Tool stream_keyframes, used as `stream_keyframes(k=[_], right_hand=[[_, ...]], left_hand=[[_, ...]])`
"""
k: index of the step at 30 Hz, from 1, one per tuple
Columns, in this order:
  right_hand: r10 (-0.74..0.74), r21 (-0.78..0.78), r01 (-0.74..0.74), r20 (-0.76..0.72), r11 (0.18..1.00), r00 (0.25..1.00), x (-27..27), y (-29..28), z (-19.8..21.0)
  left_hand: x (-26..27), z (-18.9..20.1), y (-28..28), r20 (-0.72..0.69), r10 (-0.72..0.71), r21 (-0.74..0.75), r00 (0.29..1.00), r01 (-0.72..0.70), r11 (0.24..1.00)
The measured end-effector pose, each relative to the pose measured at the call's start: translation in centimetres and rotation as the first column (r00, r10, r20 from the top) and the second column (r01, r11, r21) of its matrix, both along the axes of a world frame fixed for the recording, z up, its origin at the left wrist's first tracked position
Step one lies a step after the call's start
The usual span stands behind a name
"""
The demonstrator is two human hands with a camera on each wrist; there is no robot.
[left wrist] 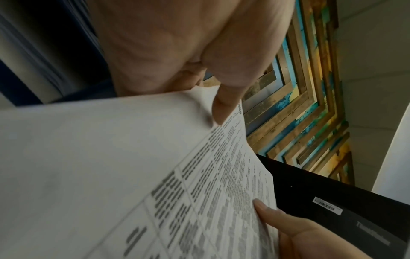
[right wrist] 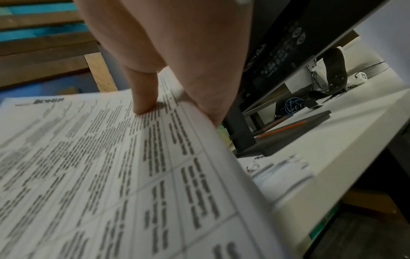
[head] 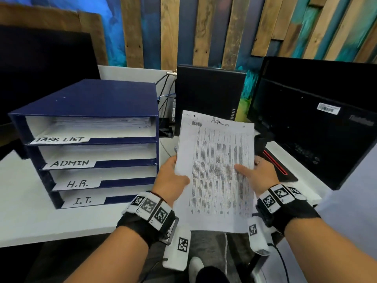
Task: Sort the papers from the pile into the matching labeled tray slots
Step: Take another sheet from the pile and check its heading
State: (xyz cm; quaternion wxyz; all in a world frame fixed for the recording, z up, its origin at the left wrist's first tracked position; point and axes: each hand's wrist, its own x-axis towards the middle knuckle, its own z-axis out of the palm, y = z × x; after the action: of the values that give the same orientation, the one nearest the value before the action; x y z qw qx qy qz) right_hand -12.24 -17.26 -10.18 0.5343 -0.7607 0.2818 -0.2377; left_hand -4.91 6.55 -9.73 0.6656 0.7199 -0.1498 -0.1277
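Both hands' [head: 172, 176] fingers hide behind the blurred-print Admin paper [head: 216, 170].

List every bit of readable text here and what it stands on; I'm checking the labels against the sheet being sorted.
"TASK LIST": top slot label of the blue tray.
"ADMIN": second slot label.
"H.R.": third slot label.
"I.T.": bottom slot label.
"ADMIN": printed header of the paper held by the left hand and right hand.
"Admin": handwritten above it.
Too blurred: the sheet's table, the monitor's logo and barcode sticker.
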Motion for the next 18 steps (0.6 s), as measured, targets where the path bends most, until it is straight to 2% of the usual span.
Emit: stream_keyframes(k=[3,7,11,15,18], right_hand=[[0.047,0.050,-0.048,0.013,0.998,0.999,-1.1,1.0,-0.5],[0.136,0.132,-0.139,0.028,0.981,0.990,-2.8,2.7,-1.5],[0.192,0.206,-0.208,0.094,0.956,0.977,-5.1,4.8,-1.5],[0.267,0.299,-0.303,0.156,0.905,0.951,-6.4,8.0,-2.0],[0.319,0.350,-0.362,0.176,0.864,0.931,-6.5,10.1,-2.9]], left_hand=[[-0.3,0.1,0.6,-0.011,0.060,-0.051,0.998,-0.060,0.997],[-0.7,-0.6,1.8,0.158,0.169,0.057,0.973,-0.180,0.982],[-1.8,-1.8,4.0,0.146,0.185,0.044,0.972,-0.193,0.980],[-2.8,-3.4,7.4,0.142,0.303,0.107,0.942,-0.319,0.942],[-3.3,-4.1,9.5,0.163,0.278,0.060,0.947,-0.291,0.955]])
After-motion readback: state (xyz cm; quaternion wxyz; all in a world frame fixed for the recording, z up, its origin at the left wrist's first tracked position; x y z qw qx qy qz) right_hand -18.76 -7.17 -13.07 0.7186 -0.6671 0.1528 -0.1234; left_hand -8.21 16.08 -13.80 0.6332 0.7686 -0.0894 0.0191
